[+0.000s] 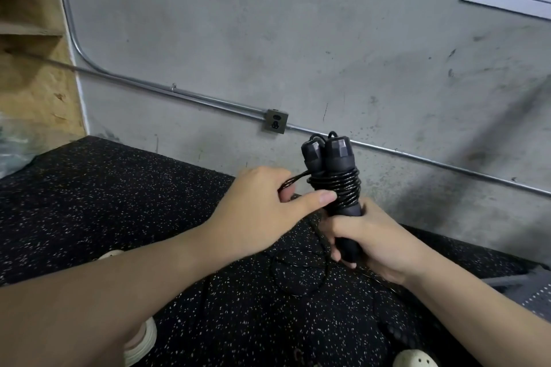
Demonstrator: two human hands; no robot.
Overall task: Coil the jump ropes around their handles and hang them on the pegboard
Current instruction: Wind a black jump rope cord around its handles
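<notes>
Bare left forearm and bare right forearm, uncovered right up to the bottom edge of the view, with fine short hairs along the left one. Left hand and right hand bare as well, the left thumbnail short and plain. Lower down, a pair of cream-white moulded rubber clogs: left clog with a thick ribbed sole edge, mostly hidden behind the arm; right clog rounded at the toe and pierced with small round holes.

This place looks like a gym. The floor is black speckled rubber. The wall is bare concrete with a metal conduit.
</notes>
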